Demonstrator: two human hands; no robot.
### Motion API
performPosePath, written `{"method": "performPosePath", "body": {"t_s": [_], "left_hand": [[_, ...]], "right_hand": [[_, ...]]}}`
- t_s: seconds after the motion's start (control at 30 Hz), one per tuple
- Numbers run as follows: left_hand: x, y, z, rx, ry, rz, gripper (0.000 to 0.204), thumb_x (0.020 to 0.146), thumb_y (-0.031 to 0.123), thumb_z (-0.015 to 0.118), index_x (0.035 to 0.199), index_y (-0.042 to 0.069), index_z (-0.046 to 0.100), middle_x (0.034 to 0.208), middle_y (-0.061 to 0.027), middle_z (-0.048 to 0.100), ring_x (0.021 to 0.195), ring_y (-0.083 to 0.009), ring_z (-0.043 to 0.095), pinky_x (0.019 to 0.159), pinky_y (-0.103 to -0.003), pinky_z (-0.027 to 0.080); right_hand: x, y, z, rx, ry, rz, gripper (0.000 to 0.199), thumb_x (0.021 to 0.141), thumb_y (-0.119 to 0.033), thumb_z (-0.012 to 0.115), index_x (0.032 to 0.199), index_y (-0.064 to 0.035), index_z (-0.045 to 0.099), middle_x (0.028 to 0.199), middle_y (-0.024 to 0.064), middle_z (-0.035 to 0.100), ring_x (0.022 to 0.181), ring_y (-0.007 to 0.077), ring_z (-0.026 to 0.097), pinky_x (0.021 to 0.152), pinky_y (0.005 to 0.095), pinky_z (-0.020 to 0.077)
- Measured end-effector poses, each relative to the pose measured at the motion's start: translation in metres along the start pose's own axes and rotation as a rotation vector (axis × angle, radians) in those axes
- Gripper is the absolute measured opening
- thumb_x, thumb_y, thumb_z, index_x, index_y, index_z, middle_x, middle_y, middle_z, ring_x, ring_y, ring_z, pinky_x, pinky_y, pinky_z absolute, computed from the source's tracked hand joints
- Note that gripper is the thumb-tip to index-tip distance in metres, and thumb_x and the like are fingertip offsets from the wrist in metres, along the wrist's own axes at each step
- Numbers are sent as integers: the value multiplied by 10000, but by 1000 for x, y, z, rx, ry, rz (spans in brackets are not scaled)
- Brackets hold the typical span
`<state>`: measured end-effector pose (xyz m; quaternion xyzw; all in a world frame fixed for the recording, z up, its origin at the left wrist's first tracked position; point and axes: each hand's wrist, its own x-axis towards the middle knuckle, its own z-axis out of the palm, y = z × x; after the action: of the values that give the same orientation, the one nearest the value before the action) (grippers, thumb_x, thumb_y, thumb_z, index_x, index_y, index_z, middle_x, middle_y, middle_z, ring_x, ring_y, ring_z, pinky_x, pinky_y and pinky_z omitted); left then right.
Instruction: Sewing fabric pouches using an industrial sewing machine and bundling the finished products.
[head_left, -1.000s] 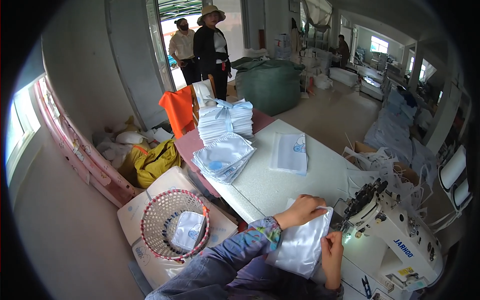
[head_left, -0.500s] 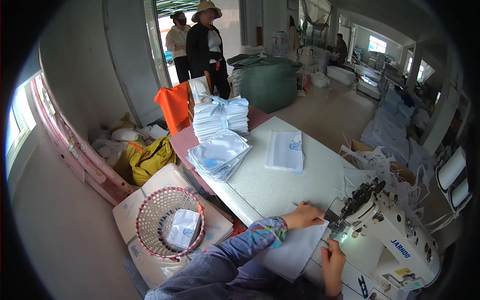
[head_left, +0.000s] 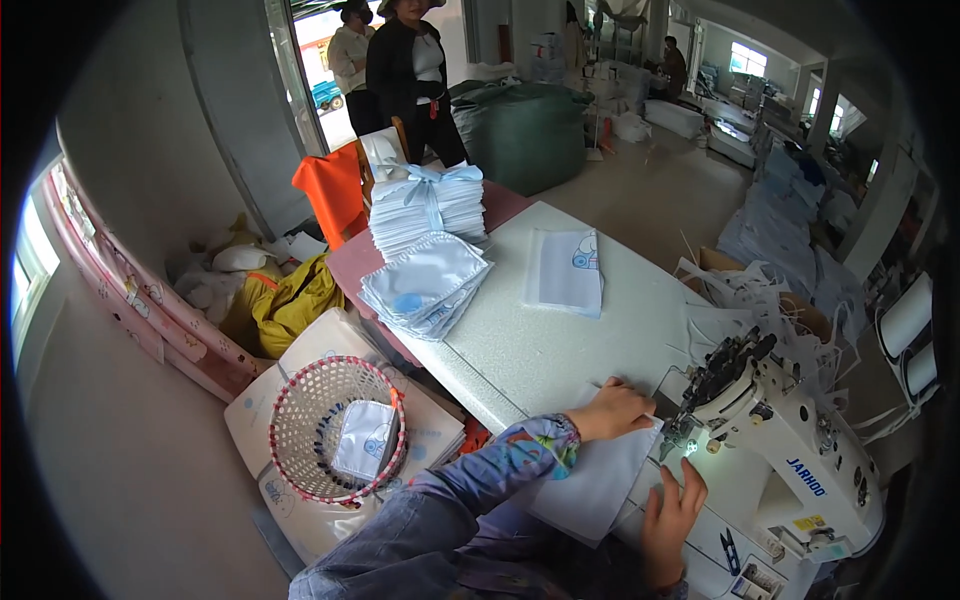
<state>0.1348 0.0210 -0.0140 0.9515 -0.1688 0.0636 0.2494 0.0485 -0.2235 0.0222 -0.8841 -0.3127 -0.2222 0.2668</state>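
Note:
A white fabric piece (head_left: 592, 480) lies over the near edge of the sewing table, one corner at the lit needle area of a white sewing machine (head_left: 800, 455). My left hand (head_left: 613, 411) is on its upper edge, fingers bent and closed on the fabric beside the presser foot. Just in front of the needle, my right hand (head_left: 676, 520) is raised with its fingers apart and nothing in them. Small dark thread snips (head_left: 730, 552) lie on the table right of that hand.
A printed white piece (head_left: 564, 272) lies farther back on the table. Stitched pieces (head_left: 425, 287) and a tied white stack (head_left: 428, 212) stand at its far left. A woven basket (head_left: 292, 470) holds another piece. White strips (head_left: 770, 312) heap behind the machine. Two people stand near the doorway.
My right hand has opened its fingers and come up off the fabric edge toward the needle. The left hand and fabric have shifted slightly toward the machine. The whole view has tilted a little.

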Motion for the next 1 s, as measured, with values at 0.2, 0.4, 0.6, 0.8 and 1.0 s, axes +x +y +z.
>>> {"method": "performPosePath", "body": {"t_s": [0.2,0.4,0.6,0.8,1.0], "left_hand": [[0,-2,8,1,165,58,220,975,368,687,1014,153,665,947,-77,681,1006,-312,638,940,-475,414],[3,4,8,-101,94,77,212,993,353,674,1032,145,670,952,-80,674,1016,-313,628,972,-476,407],[0,27,-12,-292,59,121,193,991,336,675,1022,146,673,1004,-84,683,1051,-320,651,942,-490,403],[4,19,-4,-108,154,19,223,999,340,661,1030,119,656,1001,-97,686,1029,-324,666,924,-483,414],[8,16,3,-35,137,-24,219,1003,334,657,1035,117,659,991,-93,663,1020,-320,661,927,-462,414]], "right_hand": [[-55,38,-20,-10,-161,-5,252,880,-43,716,1129,-9,701,1223,154,664,1119,389,591,971,479,467],[-34,20,-37,12,10,170,141,917,-30,688,1048,16,661,1166,176,674,1029,359,615,886,450,494],[29,20,14,674,-104,370,119,964,-13,679,1015,-2,572,941,129,645,765,182,578,670,311,471],[33,28,45,758,-124,408,186,933,7,719,1072,1,597,686,38,549,622,86,502,574,284,411],[25,28,52,565,-43,351,246,914,-15,736,1155,21,703,676,108,603,569,187,562,567,339,461]]}}
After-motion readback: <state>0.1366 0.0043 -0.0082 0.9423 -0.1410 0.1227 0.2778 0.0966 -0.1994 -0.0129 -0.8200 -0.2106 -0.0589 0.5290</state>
